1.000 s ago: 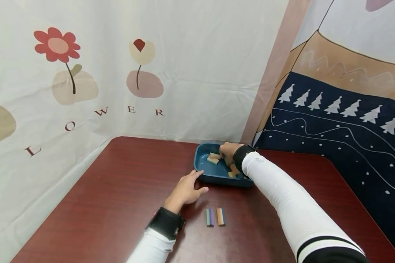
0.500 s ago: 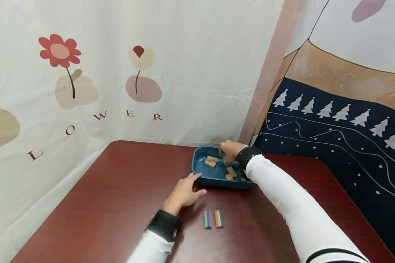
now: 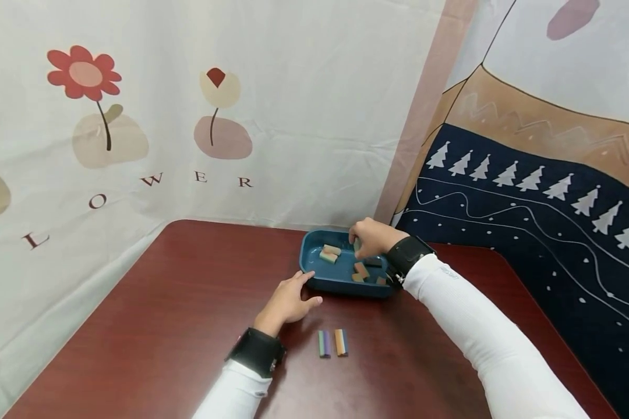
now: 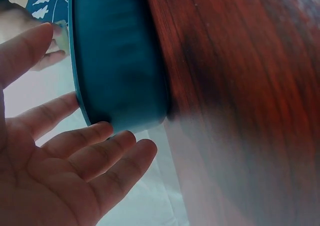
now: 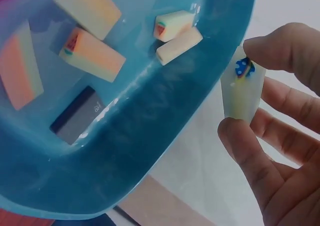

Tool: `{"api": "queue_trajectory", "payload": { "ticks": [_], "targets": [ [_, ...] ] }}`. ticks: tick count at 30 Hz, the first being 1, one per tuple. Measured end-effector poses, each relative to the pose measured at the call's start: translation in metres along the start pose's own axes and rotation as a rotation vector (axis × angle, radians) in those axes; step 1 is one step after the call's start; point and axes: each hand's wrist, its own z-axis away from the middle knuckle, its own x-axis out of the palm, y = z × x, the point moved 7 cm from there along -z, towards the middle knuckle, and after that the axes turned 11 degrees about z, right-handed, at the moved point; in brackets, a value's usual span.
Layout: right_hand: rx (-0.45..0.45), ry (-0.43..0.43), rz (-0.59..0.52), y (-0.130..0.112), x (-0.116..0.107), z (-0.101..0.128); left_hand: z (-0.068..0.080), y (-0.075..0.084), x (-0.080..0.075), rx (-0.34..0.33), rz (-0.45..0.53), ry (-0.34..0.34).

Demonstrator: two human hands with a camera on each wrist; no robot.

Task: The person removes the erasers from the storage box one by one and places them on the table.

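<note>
Over the far right part of the blue plastic bin (image 3: 340, 286), my right hand (image 3: 375, 237) pinches a pale green and yellow eraser (image 5: 242, 98) between thumb and fingertips. A blue dotted print shows on the eraser's face. My left hand (image 3: 285, 299) has its fingers extended, with fingertips at the bin's near left corner. Inside the bin lie several pastel erasers, among them one with a watermelon print (image 5: 95, 56), and a dark grey block (image 5: 77, 115) with small lettering. On the table, a green and purple eraser (image 3: 324, 344) lies beside an orange, white and blue one (image 3: 341, 343).
The bin stands near the back edge of the reddish-brown table (image 3: 199, 302). A white flower-printed curtain (image 3: 314, 116) hangs right behind it. To the right hangs a navy cloth (image 3: 529, 233) with white trees.
My right hand has risen a little and moved right within the view, bringing the pinched eraser above the bin's floor. The dark block has come into sight. My left hand stays at the bin's corner.
</note>
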Motion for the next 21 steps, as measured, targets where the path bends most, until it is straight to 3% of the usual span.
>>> {"api": "queue_trajectory", "payload": {
  "ticks": [13, 21],
  "targets": [
    [-0.083, 0.175, -0.009, -0.020, -0.006, 0.039, -0.003, -0.002, -0.001, -0.019, -0.021, -0.011],
    [-0.090, 0.220, -0.081, -0.033, 0.005, 0.063, -0.006, -0.001, 0.000, -0.018, -0.019, -0.014]
  ]
}}
